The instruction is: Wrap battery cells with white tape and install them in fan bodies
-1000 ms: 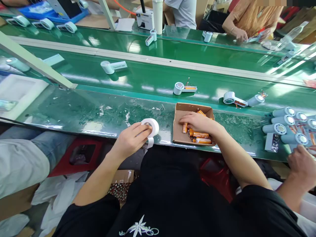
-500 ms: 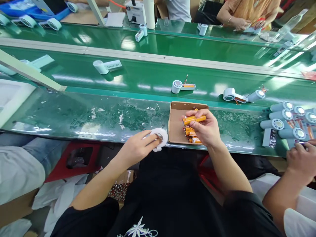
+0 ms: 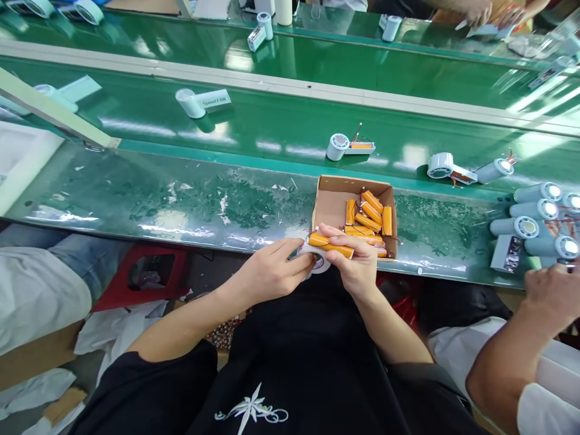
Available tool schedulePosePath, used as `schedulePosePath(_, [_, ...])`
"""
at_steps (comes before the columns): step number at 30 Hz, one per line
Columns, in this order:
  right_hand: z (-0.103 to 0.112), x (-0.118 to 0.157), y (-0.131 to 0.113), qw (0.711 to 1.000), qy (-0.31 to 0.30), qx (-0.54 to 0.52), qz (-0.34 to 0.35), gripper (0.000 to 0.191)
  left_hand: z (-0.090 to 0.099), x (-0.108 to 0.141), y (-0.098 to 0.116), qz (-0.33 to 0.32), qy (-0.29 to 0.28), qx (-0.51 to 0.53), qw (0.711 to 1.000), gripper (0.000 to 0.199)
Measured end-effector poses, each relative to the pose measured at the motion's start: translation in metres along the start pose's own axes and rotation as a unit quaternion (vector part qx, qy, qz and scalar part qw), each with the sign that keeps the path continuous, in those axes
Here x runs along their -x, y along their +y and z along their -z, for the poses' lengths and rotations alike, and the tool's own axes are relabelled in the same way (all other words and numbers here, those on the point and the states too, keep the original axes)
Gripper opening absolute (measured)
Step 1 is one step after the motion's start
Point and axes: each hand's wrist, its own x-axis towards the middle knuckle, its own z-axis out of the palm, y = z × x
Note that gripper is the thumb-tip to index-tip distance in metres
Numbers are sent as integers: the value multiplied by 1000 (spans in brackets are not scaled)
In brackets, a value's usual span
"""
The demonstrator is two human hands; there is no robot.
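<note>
My right hand [image 3: 356, 266] pinches an orange battery [image 3: 331, 244] with thin wires at its left end. Close beside it, my left hand [image 3: 276, 269] is closed on a roll of white tape [image 3: 320, 264], fingers reaching into the ring. The battery lies across the upper part of the roll; whether tape sticks to it I cannot tell. Just behind my hands sits an open cardboard box [image 3: 330, 202] with several more orange batteries [image 3: 371, 210] in its right and front part.
Fan bodies lie on the green conveyor belt [image 3: 272, 130], one with an orange battery [image 3: 361, 145] in its handle. Several pale blue fan units [image 3: 534, 209] are grouped at the right, by another person's hand [image 3: 550, 293]. A white tray [image 3: 27, 154] stands far left.
My right hand has brought the battery from above the box down and left to the tape roll. My left hand has moved right with the roll. The camera view has shifted slightly.
</note>
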Motion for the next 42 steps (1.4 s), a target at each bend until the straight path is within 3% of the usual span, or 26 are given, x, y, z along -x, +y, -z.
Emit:
schedulePosePath(6, [23, -2, -20, 982, -118, 143, -30, 31, 11, -2, -11, -57, -47, -7, 997, 13])
schedulePosePath(10, [38, -15, -39, 930, -230, 280, -52, 44, 16, -4, -16, -108, -83, -20, 990, 17])
schedulePosePath(14, [44, -33, -62, 867, -321, 378, -53, 34, 21, -14, -16, -115, -122, 44, 985, 24])
schedulePosePath(16, [42, -37, -67, 865, -324, 381, -44, 26, 25, -19, -17, -122, -127, 60, 982, 25])
schedulePosePath(18, [36, -35, -63, 918, -240, 313, -40, 25, 31, -24, -18, -109, -116, 40, 987, 22])
schedulePosePath(20, [22, -25, -49, 980, -63, 188, -24, 35, 34, -27, -20, -71, -88, -4, 994, 22])
schedulePosePath(21, [13, -18, -40, 992, 33, 121, -7, 41, 32, -27, -19, -57, -64, -26, 996, 22])
schedulePosePath(23, [-5, -6, -21, 985, 169, 21, 26, 46, 23, -28, -13, -43, -8, -67, 997, 21])
schedulePosePath(25, [-14, -1, -9, 976, 211, -34, 37, 45, 4, -27, 2, -14, 51, -98, 994, 15])
schedulePosePath(27, [-5, -8, -9, 979, 194, -56, 30, 40, -18, -21, 25, 7, 88, -69, 994, 12])
schedulePosePath(29, [24, -25, -21, 979, 185, -63, 62, 30, -35, -7, 44, -23, 94, 19, 995, 13])
schedulePosePath(31, [63, -45, -41, 962, 216, -67, 151, 21, -43, 16, 46, -53, 78, 84, 992, 9])
schedulePosePath(32, [83, -54, -50, 951, 233, -68, 191, 22, -44, 31, 37, -34, 65, 81, 994, 8])
schedulePosePath(34, [114, -64, -61, 945, 243, -53, 213, 35, -45, 64, 2, 83, 35, 20, 996, 17])
schedulePosePath(35, [126, -65, -62, 949, 241, -40, 199, 42, -44, 80, -21, 140, 12, -13, 990, 20])
schedulePosePath(37, [144, -63, -54, 956, 247, -25, 155, 52, -41, 111, -65, 188, -6, -29, 982, 26])
schedulePosePath(40, [171, -51, -29, 953, 286, -48, 86, 55, -37, 139, -106, 208, 32, 38, 977, 41])
schedulePosePath(42, [192, -43, -10, 949, 308, -67, 26, 61, -39, 138, -124, 236, 73, 66, 967, 39])
